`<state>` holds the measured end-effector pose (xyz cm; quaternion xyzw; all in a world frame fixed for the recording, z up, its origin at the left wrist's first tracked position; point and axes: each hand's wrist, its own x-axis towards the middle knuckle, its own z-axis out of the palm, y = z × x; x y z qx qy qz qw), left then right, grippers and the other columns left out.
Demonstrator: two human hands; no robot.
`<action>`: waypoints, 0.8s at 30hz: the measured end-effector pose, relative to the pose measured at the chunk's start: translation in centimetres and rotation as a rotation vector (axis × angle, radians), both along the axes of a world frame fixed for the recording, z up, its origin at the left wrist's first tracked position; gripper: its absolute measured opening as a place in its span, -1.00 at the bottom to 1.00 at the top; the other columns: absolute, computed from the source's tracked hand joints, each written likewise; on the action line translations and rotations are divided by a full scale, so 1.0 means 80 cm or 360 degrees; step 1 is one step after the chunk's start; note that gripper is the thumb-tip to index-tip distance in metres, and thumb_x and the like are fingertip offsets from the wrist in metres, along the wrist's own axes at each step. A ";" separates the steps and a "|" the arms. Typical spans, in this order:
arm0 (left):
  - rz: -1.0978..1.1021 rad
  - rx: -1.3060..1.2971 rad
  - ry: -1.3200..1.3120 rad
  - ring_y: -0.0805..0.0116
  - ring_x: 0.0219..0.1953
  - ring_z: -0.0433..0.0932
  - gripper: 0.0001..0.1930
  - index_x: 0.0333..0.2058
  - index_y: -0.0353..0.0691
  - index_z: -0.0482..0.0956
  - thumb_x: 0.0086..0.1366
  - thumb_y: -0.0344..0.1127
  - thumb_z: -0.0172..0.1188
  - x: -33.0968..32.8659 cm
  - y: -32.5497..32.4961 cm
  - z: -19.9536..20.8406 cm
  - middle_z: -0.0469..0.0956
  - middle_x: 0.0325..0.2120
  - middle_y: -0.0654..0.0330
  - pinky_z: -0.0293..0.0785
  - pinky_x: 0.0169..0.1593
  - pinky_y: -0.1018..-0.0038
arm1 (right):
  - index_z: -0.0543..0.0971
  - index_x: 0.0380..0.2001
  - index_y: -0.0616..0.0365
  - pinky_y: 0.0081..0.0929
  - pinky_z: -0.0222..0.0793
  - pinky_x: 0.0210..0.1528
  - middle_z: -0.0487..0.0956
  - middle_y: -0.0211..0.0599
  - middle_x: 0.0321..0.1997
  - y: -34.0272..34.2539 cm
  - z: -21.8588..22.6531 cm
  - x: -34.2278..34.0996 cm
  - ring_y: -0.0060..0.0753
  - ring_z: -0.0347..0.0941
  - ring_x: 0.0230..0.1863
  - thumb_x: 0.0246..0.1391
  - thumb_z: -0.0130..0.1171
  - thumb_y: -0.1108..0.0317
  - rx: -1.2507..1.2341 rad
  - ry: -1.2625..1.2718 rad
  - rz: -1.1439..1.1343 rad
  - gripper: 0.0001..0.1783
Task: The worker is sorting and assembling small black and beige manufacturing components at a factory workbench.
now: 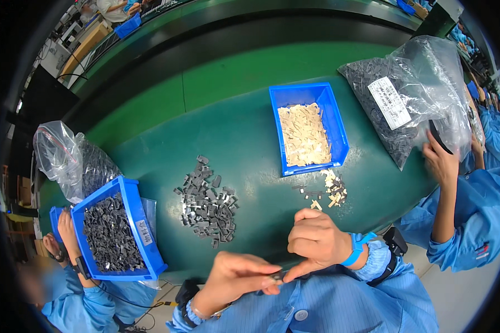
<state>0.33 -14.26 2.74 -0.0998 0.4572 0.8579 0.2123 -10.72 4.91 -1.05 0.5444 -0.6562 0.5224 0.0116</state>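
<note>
Low at the front, close to my blue smock, my left hand (238, 279) pinches a small dark plastic part (276, 276) between thumb and fingers. My right hand (319, 241) is closed, its fingers curled in, and one digit reaches down to touch that part. Whatever the curled fingers hold, if anything, is hidden. Ahead of my hands lies a loose pile of dark grey plastic parts (208, 205). Nearer the right hand is a small scatter of cream pieces (334, 188) mixed with a few dark ones. Behind it stands a blue bin (341, 145) of cream strips.
A blue bin (150, 244) full of dark parts stands at left, before a clear plastic bag (66, 161). At far right, a labelled bag of dark parts (372, 94) lies beside a co-worker's hand (441, 161). Another co-worker's hand (66, 230) is by the left bin.
</note>
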 end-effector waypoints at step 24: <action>0.0984 -0.2930 0.0845 0.05 -0.07 0.45 -0.69 -0.22 -0.38 0.51 -0.03 -0.51 0.16 0.012 -0.080 0.045 0.46 -0.13 -0.07 0.32 0.01 0.30 | 0.48 -0.42 0.14 -0.26 0.36 -0.43 0.51 -0.22 -0.50 0.005 0.004 -0.044 -0.12 0.46 -0.50 -0.14 0.19 0.35 0.1188 0.0233 -0.0814 -0.82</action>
